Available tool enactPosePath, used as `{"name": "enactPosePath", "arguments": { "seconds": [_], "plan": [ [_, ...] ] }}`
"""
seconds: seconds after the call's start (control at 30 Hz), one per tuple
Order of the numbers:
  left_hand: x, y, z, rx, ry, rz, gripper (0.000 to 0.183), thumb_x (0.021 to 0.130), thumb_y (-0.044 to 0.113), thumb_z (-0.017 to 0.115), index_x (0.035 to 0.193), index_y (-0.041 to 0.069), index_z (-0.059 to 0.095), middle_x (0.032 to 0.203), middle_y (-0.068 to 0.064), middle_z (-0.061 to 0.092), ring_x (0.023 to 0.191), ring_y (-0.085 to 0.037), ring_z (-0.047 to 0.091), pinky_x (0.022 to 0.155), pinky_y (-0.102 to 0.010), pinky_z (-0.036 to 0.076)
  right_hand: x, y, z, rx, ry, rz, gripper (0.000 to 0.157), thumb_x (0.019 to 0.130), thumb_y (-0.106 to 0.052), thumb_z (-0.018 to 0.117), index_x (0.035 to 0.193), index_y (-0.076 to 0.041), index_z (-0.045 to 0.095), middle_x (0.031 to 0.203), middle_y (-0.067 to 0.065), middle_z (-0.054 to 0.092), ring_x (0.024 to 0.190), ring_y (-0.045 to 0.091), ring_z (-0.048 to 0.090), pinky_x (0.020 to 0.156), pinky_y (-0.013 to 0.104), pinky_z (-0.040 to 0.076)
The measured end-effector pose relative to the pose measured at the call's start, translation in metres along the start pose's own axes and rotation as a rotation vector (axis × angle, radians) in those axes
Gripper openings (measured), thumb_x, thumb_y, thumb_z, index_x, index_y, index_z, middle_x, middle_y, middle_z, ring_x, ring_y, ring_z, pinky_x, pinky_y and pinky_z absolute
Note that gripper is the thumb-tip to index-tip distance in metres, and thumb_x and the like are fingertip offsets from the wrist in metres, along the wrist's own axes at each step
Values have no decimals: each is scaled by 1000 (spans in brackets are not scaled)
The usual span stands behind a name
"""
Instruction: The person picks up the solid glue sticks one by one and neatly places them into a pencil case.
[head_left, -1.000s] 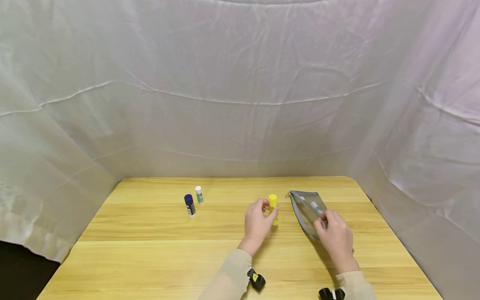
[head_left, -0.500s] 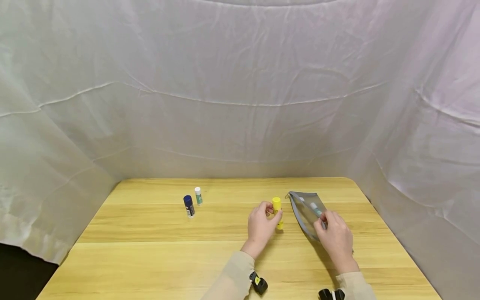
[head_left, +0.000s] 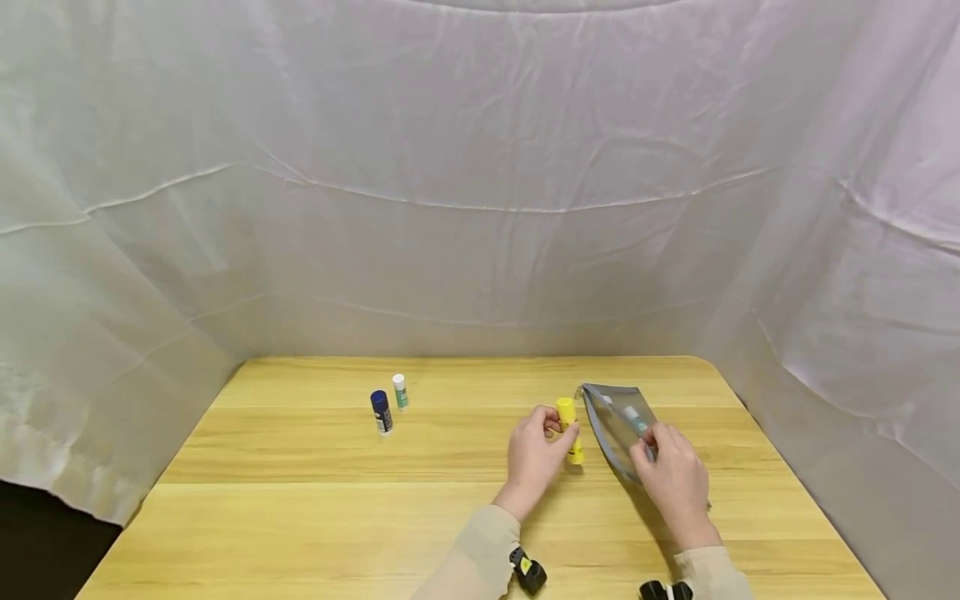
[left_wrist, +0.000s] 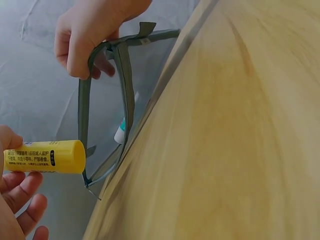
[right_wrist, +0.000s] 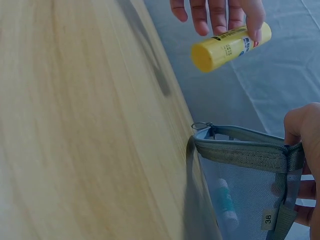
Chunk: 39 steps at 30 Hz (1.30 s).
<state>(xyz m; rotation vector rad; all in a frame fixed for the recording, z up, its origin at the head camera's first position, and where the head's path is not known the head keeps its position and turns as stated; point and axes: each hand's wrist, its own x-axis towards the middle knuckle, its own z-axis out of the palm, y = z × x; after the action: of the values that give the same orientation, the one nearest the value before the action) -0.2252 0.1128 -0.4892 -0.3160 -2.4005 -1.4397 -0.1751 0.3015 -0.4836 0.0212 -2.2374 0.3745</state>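
In the head view, a pale wood-grain table [head_left: 285, 533] across the lower half, with rumpled whitish-grey fabric [head_left: 480, 258] above and at both sides. Left of centre, two upright tubes near each other: a navy-capped tube [head_left: 382, 413] with dark label and white base, and slightly higher to the right, a white-capped tube [head_left: 401, 392] with green label. Near the bottom edge, beige sleeves [head_left: 476, 554] and black wrist devices [head_left: 531, 573]. Right of centre, a grey mesh pouch [right_wrist: 245, 155], mouth gaping, its near part hidden in the head view by the right hand [head_left: 677, 479], thumb and curled fingers pinching the rim. Inside, visible through the mesh, a white-and-teal tube [right_wrist: 227, 205]. Just left of the pouch, apart from it, a yellow tube [head_left: 570, 431], yellow at both ends, dark print along the side, a blue, white and red patch visible in the right wrist view. Nearly upright, slightly tilted, raised off the table above a small shadow, in a pinch between thumb and bent fingers of the left hand [head_left: 536, 454]
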Motion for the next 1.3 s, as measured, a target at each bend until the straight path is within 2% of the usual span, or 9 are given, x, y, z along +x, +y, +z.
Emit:
{"name": "enactPosePath", "arguments": {
  "seconds": [0.27,0.53,0.7,0.9,1.1,1.3],
  "plan": [
    [1,5,6,-103,-20,-61,29,76,45,66,86,19,58,75,7,62,68,-6,57,62,-15,44,1,0,1,2,11,-10,6,68,-14,57,69,-11,52,61,1,51,51,13,43,40,25,30],
    [3,5,22,-189,-23,-161,29,74,47,66,84,20,58,72,10,59,61,2,51,58,-15,42,1,1,2,6,15,-13,6,68,-13,58,69,-10,52,60,0,49,51,13,42,40,26,30],
    [3,5,30,-187,-13,-186,27,73,45,68,81,21,58,67,13,57,58,2,49,55,-15,40,2,0,3,6,19,-18,7,67,-13,58,69,-9,53,60,1,50,51,13,43,40,27,31],
    [5,5,36,-151,-12,-218,31,72,50,67,79,21,59,65,14,57,56,1,48,52,-16,39,2,-1,3,6,7,-24,7,68,-13,58,69,-9,53,60,1,51,50,13,42,39,25,30],
    [5,7,42,-175,-18,-269,32,71,48,68,78,18,60,64,13,58,57,1,49,52,-16,39,3,-1,4,10,7,-21,7,68,-13,59,69,-9,53,60,1,50,51,13,42,40,25,30],
    [6,7,49,-171,-3,-281,32,71,49,67,74,19,59,61,14,60,54,2,49,50,-17,38,3,0,5,7,13,-22,7,68,-13,58,69,-10,53,61,0,51,51,14,43,40,26,32]
  ]
}}
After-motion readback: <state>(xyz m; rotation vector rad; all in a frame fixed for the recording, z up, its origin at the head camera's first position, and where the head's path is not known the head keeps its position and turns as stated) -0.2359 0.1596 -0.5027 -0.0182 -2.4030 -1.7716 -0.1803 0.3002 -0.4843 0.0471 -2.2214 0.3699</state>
